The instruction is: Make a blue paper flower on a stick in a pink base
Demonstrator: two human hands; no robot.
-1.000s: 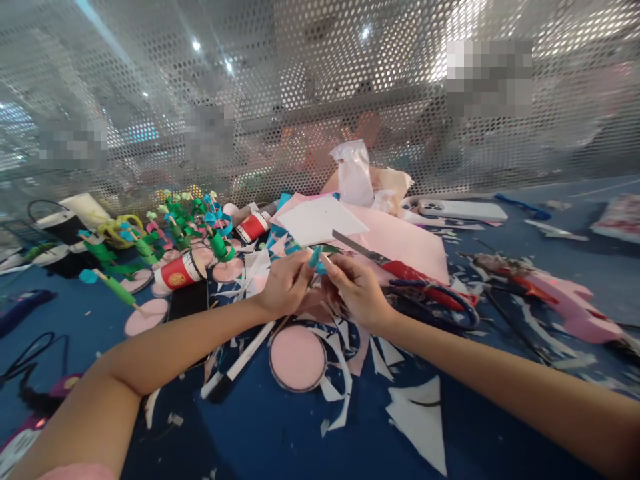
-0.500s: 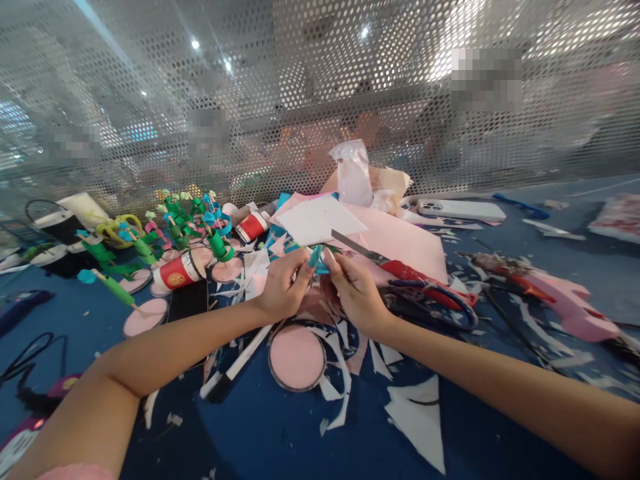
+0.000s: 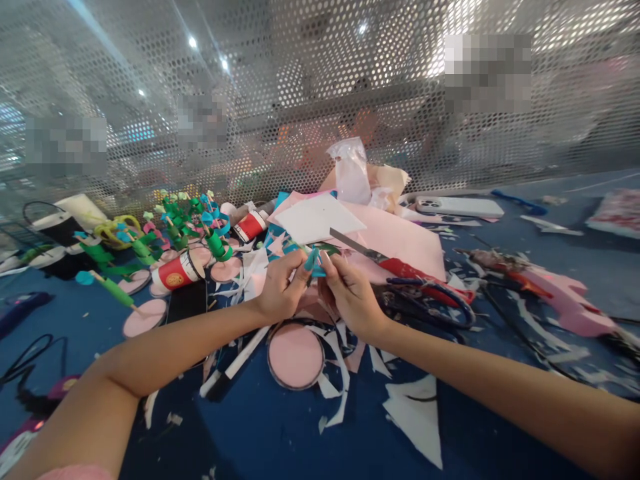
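Between my fingertips is a small piece of blue paper [image 3: 317, 262], bent or folded, partly covered by the fingers. My left hand [image 3: 284, 283] pinches it from the left, and my right hand [image 3: 354, 293] pinches it from the right. Just below the hands lies a round pink disc [image 3: 296, 355] with a dark rim. Beyond them rests a white sheet [image 3: 320, 219] on a larger pink sheet [image 3: 405, 237]. Close to my right hand are scissors with red handles [image 3: 420, 277], their blade pointing up-left.
Green paper plants on pink discs [image 3: 145, 317] and red-and-white paper cups [image 3: 179, 270] stand to the left. A pink glue gun [image 3: 575, 303] and a phone [image 3: 460, 207] lie right. White paper scraps [image 3: 415, 413] litter the blue surface. A perforated metal screen [image 3: 300, 100] rises behind.
Both hands stay nearly in place, still pinching the blue paper, whose visible shape between the fingertips has shifted slightly. The whole view has moved a little.
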